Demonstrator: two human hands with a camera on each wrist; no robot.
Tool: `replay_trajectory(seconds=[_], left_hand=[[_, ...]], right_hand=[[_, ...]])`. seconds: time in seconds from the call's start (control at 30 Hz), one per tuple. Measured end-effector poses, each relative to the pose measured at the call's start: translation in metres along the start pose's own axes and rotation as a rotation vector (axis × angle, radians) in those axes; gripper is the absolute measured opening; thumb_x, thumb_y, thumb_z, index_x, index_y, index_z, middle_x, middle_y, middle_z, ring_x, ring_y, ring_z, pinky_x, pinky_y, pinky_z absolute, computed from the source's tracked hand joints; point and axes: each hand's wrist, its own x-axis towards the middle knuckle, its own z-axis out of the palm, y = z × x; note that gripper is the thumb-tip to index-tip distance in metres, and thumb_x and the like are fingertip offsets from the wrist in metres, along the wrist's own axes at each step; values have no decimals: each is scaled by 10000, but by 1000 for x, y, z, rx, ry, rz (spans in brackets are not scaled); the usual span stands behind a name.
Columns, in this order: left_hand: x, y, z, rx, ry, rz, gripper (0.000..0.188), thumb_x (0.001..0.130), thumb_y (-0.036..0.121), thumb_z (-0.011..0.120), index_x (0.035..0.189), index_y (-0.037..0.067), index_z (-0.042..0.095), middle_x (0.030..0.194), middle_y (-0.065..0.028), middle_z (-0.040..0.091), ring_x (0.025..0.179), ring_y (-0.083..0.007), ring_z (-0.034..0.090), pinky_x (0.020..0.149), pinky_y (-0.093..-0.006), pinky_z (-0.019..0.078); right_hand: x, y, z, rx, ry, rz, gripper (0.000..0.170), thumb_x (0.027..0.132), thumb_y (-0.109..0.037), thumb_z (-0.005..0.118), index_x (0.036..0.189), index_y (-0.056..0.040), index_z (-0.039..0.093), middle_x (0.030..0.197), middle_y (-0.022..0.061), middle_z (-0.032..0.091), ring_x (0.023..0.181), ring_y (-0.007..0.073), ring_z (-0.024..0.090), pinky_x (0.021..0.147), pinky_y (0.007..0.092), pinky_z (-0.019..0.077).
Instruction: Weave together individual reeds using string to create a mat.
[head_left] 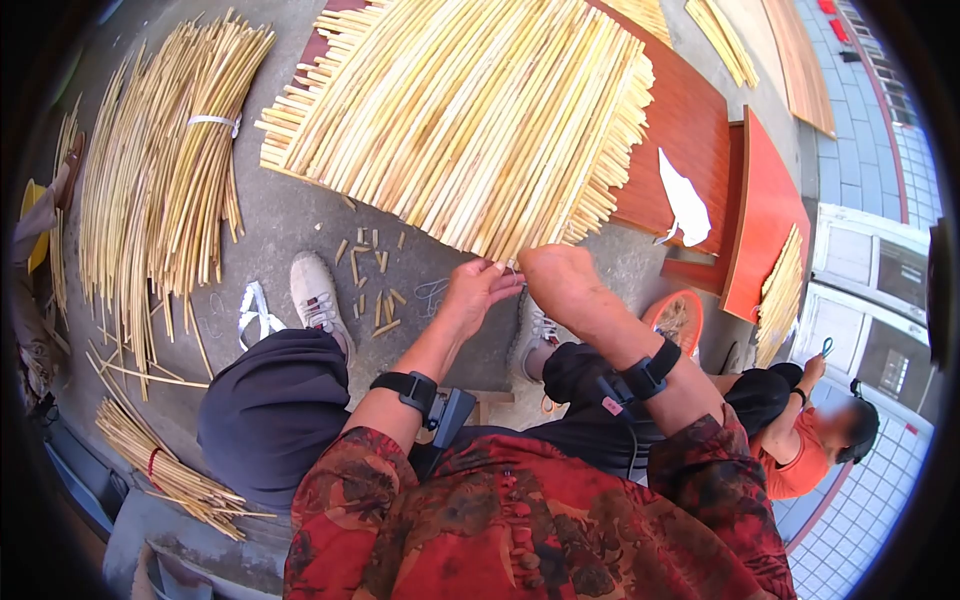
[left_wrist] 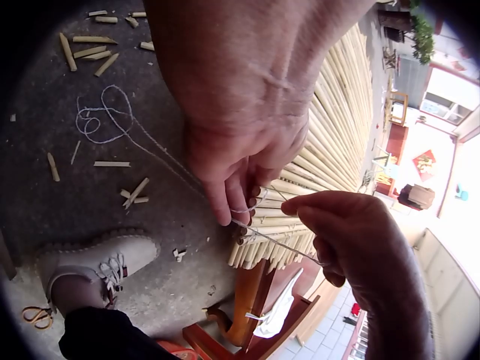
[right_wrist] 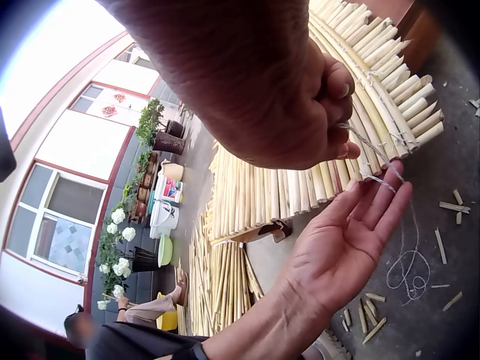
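Note:
A mat of pale stalks [head_left: 450, 120] lies across a red-brown wooden table, its near edge facing me. At that edge my left hand [head_left: 478, 298] has its palm turned up and its fingers fairly straight, touching the end stalks. White string [right_wrist: 390, 180] crosses those fingertips and runs round the edge stalks. Beside it, my right hand [head_left: 567, 285] has curled fingers and pinches the string, which stretches taut towards the left hand in the left wrist view. The string's loose end [left_wrist: 105, 120] trails in loops on the floor.
Loose stalk bundles [head_left: 165, 150] lie at the left, one tied with a white band. Short cut pieces [head_left: 378, 305] are scattered on the concrete. An orange basket [head_left: 675, 318] stands at the right, near another person [head_left: 795, 450]. Scissors [left_wrist: 37, 318] lie by my shoe.

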Motion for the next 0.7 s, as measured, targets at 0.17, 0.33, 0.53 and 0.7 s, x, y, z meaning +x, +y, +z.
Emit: replay_trajectory(seconds=[0.17,0.33,0.53,0.7], left_hand=[[-2,-2,3,-48,17,72,244,878,88,427,1075,-52,461,1011,-166,555,890,-251,606,764,-328,512],[-1,-5,6,-52,99,82,234,874,84,443,1083,-18,469,992,-148,567,845,-228,613,724,-316,524],[-1,-7,5,-100,86,71,222,875,86,452,1080,6,482,965,-123,578,818,-209,611,704,-316,529],[-3,-6,8,-91,100,67,213,880,89,451,1074,11,491,967,-122,581,812,-202,610,699,-314,528]], right_hand=[[4,4,-5,5,-17,-42,104,694,-113,558,735,-63,639,706,134,628,701,279,632,600,363,500],[12,-6,-2,-98,-100,-116,97,704,-117,556,739,-68,631,702,136,626,697,281,631,586,366,499],[9,-6,2,-75,-60,-60,94,700,-118,563,729,-54,625,678,138,623,678,273,634,570,353,499],[10,-6,4,-76,-41,-59,74,702,-111,561,721,-54,604,666,135,619,665,274,631,557,353,497]])
